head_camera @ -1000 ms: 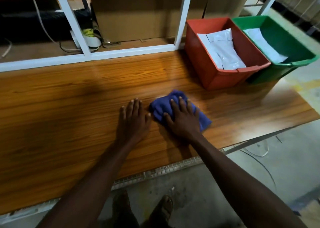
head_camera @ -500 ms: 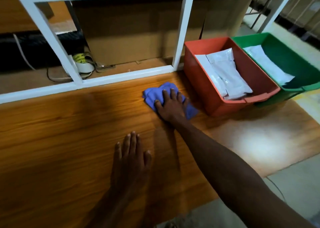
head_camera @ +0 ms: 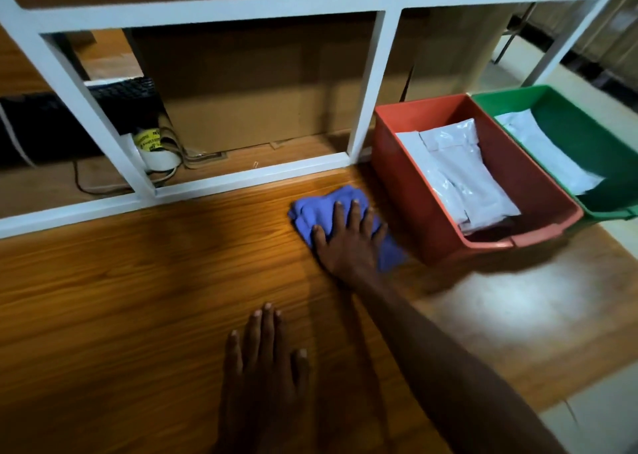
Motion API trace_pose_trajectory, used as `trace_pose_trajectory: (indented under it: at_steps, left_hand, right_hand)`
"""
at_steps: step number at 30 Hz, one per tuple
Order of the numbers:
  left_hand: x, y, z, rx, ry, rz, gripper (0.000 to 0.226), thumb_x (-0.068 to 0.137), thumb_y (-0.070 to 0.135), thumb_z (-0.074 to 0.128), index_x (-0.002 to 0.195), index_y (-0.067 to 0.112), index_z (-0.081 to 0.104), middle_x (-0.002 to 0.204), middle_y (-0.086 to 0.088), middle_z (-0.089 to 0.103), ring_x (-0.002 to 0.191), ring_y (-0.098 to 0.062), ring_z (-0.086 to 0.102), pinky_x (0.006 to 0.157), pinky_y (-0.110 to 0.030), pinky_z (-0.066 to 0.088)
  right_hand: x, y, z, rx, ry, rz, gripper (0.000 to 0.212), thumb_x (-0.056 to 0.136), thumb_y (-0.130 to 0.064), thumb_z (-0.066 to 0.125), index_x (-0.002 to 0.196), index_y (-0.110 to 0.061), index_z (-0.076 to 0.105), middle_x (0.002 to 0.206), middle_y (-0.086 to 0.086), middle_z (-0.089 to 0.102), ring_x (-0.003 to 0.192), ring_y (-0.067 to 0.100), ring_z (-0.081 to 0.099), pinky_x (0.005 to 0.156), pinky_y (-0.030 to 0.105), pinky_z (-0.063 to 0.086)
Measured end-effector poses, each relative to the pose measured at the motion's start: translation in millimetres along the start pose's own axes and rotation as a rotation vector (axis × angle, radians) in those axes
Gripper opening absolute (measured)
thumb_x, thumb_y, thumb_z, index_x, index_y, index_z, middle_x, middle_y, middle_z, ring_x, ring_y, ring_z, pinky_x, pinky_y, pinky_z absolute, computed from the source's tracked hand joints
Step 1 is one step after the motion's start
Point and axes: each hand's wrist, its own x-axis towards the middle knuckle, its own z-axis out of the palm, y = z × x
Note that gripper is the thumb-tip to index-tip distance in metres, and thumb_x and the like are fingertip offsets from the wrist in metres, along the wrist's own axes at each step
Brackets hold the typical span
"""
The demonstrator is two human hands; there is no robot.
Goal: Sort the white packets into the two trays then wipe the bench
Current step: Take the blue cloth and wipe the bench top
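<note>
A blue cloth point(head_camera: 312, 210) lies crumpled on the wooden bench point(head_camera: 138, 298), just left of the red tray point(head_camera: 407, 191). My right hand point(head_camera: 348, 239) presses flat on the cloth, arm stretched far forward. My left hand point(head_camera: 264, 367) rests palm down on the bare bench nearer to me, fingers together, holding nothing. White packets point(head_camera: 462, 174) are stacked inside the red tray. The green tray point(head_camera: 583, 136) stands right of the red one with a white packet point(head_camera: 545, 149) lying in it.
A white metal frame point(head_camera: 193, 186) runs along the bench's far edge, with uprights rising from it. Behind it sit cardboard boxes point(head_camera: 262, 84), a roll of tape point(head_camera: 152, 146) with cables, and a dark keyboard point(head_camera: 45, 118). The bench's right edge drops to the floor point(head_camera: 600, 415).
My right hand has pushed the cloth from the middle of the bench away from me, up beside the red tray. My left hand stays flat on the bench nearer to me.
</note>
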Motion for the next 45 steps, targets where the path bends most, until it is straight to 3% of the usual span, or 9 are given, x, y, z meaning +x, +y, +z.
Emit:
trace_pose_trajectory:
  at_steps: [5,10,14,19,24,29,34,39,45]
  left_hand:
    - [0.8,-1.5,3.5,0.015,0.033,0.025,0.064,0.089,0.042,0.04,0.138,0.003,0.054,0.149,-0.014,0.046,0.136,-0.028,0.046,0.111,-0.058,0.029]
    - [-1.1,3.8,-2.3,-0.001,-0.029,0.0,0.067,0.09,0.046,0.035,0.139,0.004,0.053,0.15,-0.013,0.045,0.138,-0.029,0.044,0.111,-0.058,0.026]
    - [-4.2,5.7,-1.7,0.011,-0.093,-0.033,0.08,0.097,0.058,0.013,0.14,0.003,0.051,0.151,-0.014,0.044,0.141,-0.03,0.038,0.112,-0.059,0.024]
    - [-5.5,39.2,0.4,0.011,-0.058,-0.092,0.077,0.096,0.055,0.019,0.141,-0.001,0.049,0.149,-0.021,0.045,0.138,-0.038,0.042,0.109,-0.063,0.03]
    - [1.3,127.6,12.5,-0.114,-0.081,-0.099,0.075,0.093,0.054,0.021,0.148,0.005,0.039,0.156,-0.015,0.036,0.145,-0.03,0.031,0.117,-0.056,0.021]
    - [3.0,165.7,28.7,-0.046,-0.11,-0.154,0.074,0.092,0.055,0.022,0.151,0.012,0.035,0.159,-0.01,0.031,0.148,-0.025,0.026,0.12,-0.056,0.012]
    - [3.1,163.9,31.1,0.016,-0.107,-0.171,0.075,0.091,0.057,0.021,0.151,0.014,0.035,0.16,-0.007,0.029,0.149,-0.024,0.024,0.12,-0.053,0.01]
    - [6.2,166.4,30.1,0.008,-0.14,-0.216,0.07,0.095,0.055,0.025,0.155,0.019,0.027,0.163,-0.001,0.02,0.151,-0.018,0.013,0.122,-0.049,0.004]
    - [6.2,169.7,25.6,0.003,-0.128,-0.237,0.064,0.098,0.049,0.033,0.154,0.019,0.029,0.163,-0.001,0.022,0.151,-0.015,0.013,0.123,-0.046,0.002]
  right_hand:
    - [-132.1,41.2,8.7,-0.021,0.053,-0.066,0.078,0.091,-0.067,0.038,0.154,-0.022,0.037,0.162,0.014,0.03,0.145,0.042,0.03,0.112,0.069,0.021]
    - [-188.6,112.0,-0.7,-0.099,0.057,-0.064,0.081,0.089,-0.07,0.042,0.155,-0.025,0.035,0.162,0.01,0.031,0.144,0.04,0.034,0.108,0.067,0.03]
    - [-181.8,160.0,-20.1,-0.059,0.075,0.164,0.08,0.091,-0.073,0.028,0.157,-0.028,0.027,0.167,0.006,0.017,0.147,0.039,0.023,0.114,0.067,0.019]
    - [-174.0,214.2,-31.8,-0.1,0.047,-0.067,0.074,0.092,-0.071,0.032,0.155,-0.031,0.034,0.164,0.008,0.028,0.145,0.041,0.03,0.112,0.067,0.02]
    - [-134.7,294.3,-57.6,-0.035,0.08,0.297,0.081,0.088,-0.071,0.015,0.159,-0.032,0.016,0.168,0.005,0.01,0.152,0.036,0.01,0.117,0.065,0.009]
    - [-123.0,344.1,-72.6,-0.072,0.067,0.094,0.07,0.095,-0.067,0.025,0.157,-0.033,0.026,0.166,0.004,0.02,0.149,0.036,0.02,0.114,0.065,0.014]
    - [-87.2,416.3,-97.2,0.013,0.105,0.403,0.065,0.098,-0.062,0.023,0.157,-0.033,0.018,0.168,0.004,0.01,0.153,0.033,0.007,0.116,0.066,0.01]
    - [-70.3,453.0,-106.5,-0.131,0.081,0.08,0.061,0.101,-0.059,0.018,0.156,-0.033,0.026,0.165,0.003,0.024,0.149,0.033,0.022,0.112,0.061,0.023]
    - [-50.7,474.0,-116.2,-0.029,0.169,0.386,0.054,0.103,-0.051,0.027,0.152,-0.03,0.033,0.164,0.007,0.024,0.149,0.035,0.02,0.114,0.064,0.02]
